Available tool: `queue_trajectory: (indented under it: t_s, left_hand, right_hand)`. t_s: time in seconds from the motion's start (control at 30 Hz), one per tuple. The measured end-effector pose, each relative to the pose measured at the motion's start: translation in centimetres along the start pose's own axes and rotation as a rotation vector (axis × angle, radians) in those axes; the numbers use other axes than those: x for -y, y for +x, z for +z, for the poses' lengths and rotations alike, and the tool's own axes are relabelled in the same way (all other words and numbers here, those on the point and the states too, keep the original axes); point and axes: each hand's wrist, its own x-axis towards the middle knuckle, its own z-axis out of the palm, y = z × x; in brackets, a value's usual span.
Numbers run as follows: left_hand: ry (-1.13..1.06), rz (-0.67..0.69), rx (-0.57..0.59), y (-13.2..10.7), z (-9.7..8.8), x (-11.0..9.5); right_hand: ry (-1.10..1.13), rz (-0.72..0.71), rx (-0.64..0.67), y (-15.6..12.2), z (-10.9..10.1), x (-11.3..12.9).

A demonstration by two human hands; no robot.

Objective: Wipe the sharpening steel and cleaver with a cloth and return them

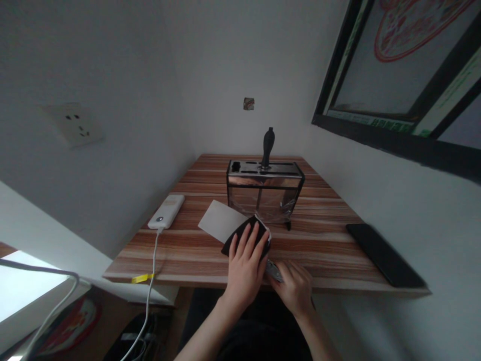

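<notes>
My left hand [246,258] lies with its fingers stretched over a black flat piece [237,239] with a whitish edge on its right side. The black piece overlaps a white sheet of paper [221,219] on the wooden table. Close beside it, at the front edge, my right hand [295,286] is closed around a small grey object [274,271]; its kind cannot be made out, as the fingers cover part of it. Just behind both hands stands a clear-sided knife holder [265,193] with a metal top, and a black-handled tool [268,145] upright in it.
A white power bank [167,211] with a white cable [153,265] lies at the table's left. Yellow tape [142,278] sticks to the front edge. A black phone-like slab [385,253] rests at the right. Walls border the table [323,240], with a framed picture [394,75] at right.
</notes>
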Motion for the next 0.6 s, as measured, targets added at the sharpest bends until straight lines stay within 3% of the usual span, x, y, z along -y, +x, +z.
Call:
queue_trajectory:
  t_s: [0.23, 0.6]
  left_hand:
    - [-0.044, 0.073, 0.049, -1.1, 0.3, -1.8]
    - [-0.049, 0.041, 0.063, -0.2, -0.2, -0.6]
  right_hand:
    - [-0.014, -0.048, -0.073, -0.4, 0.4, -0.3]
    - [-0.012, -0.041, -0.037, 0.2, -0.1, 0.0]
